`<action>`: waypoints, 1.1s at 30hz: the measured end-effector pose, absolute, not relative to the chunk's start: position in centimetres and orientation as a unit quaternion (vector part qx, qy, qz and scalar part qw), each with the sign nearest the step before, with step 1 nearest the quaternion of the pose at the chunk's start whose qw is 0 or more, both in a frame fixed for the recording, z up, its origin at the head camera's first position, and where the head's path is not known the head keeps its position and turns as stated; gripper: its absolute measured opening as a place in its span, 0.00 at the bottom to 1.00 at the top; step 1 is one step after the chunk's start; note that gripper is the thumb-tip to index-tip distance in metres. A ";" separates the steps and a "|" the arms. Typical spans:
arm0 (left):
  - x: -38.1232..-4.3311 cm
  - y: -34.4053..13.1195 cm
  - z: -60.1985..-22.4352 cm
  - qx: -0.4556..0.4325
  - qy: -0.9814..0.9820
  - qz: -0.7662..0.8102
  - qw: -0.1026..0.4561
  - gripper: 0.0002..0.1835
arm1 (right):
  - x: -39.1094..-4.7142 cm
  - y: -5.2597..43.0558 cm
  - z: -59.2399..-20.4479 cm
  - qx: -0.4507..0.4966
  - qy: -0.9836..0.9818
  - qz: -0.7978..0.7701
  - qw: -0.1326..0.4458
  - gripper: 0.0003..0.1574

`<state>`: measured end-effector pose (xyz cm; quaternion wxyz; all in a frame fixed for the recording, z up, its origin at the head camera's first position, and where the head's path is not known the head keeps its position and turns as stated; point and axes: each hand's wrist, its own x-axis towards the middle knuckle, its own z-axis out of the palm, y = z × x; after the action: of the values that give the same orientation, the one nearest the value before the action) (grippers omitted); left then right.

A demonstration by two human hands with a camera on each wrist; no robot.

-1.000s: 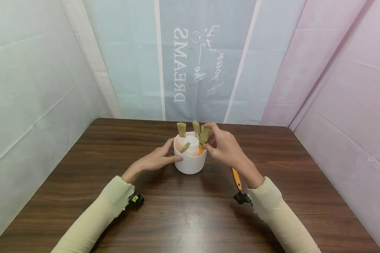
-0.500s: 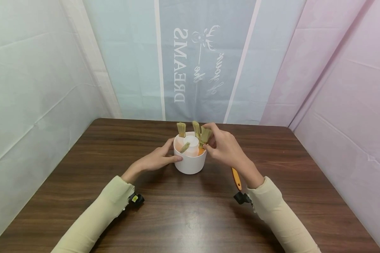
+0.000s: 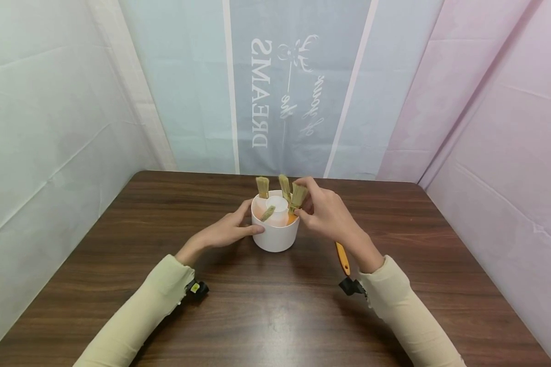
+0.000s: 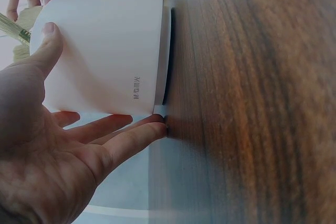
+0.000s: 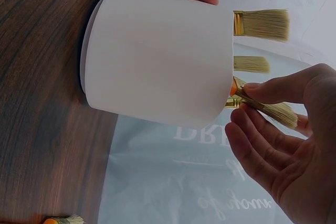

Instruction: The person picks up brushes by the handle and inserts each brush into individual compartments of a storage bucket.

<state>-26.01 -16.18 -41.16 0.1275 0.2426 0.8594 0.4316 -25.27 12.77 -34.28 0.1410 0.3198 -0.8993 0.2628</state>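
A white round desk organizer (image 3: 275,238) with a central cup stands on the table, several bristle paintbrushes in it, bristles up. My left hand (image 3: 225,230) holds its left side, thumb on the near wall and fingers around the far side, as the left wrist view shows. My right hand (image 3: 326,214) pinches a paintbrush (image 5: 275,111) just below the bristles at the organizer's right rim. That brush's orange handle goes down inside, its lower end hidden. Another brush (image 3: 263,187) stands at the back left, and a smaller brush (image 3: 268,213) leans in the front compartment.
One more paintbrush with an orange handle (image 3: 343,259) lies on the dark wooden table (image 3: 257,316), partly beneath my right wrist. Behind the table hangs a printed cloth (image 3: 303,86); pale cloth walls stand at both sides.
Nearly nothing differs. Both hands, the organizer and the brushes keep their places; the head view has shifted very slightly.
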 end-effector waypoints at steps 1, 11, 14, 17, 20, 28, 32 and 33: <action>-26.0 -16.2 -41.1 0.243 0.859 0.431 0.127 0.48 | -25.3 12.8 -34.3 0.319 -0.900 0.262 0.141 0.39; -26.2 -16.1 -41.2 0.239 0.860 0.431 0.130 0.49 | -25.3 12.8 -34.2 0.317 -0.901 0.262 0.139 0.40; -26.2 -16.1 -41.2 0.238 0.861 0.430 0.130 0.50 | -25.3 12.8 -34.2 0.318 -0.900 0.263 0.138 0.40; -26.2 -16.1 -41.3 0.236 0.863 0.429 0.129 0.49 | -25.3 12.8 -34.2 0.317 -0.901 0.264 0.137 0.40; -26.2 -16.1 -41.3 0.236 0.863 0.427 0.128 0.49 | -25.2 12.8 -34.2 0.316 -0.902 0.262 0.137 0.40; -26.2 -16.1 -41.4 0.237 0.864 0.426 0.127 0.49 | -25.2 12.7 -34.1 0.314 -0.903 0.259 0.137 0.41; -26.3 -16.1 -41.4 0.237 0.864 0.426 0.126 0.49 | -25.1 12.7 -34.1 0.313 -0.903 0.260 0.136 0.41; -26.3 -16.1 -41.4 0.237 0.864 0.427 0.126 0.49 | -25.1 12.7 -34.2 0.312 -0.903 0.261 0.135 0.41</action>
<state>-26.32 -16.11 -41.39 0.1263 0.2370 0.8637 0.4266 -25.13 12.70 -34.15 0.1351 0.3124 -0.9034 0.2608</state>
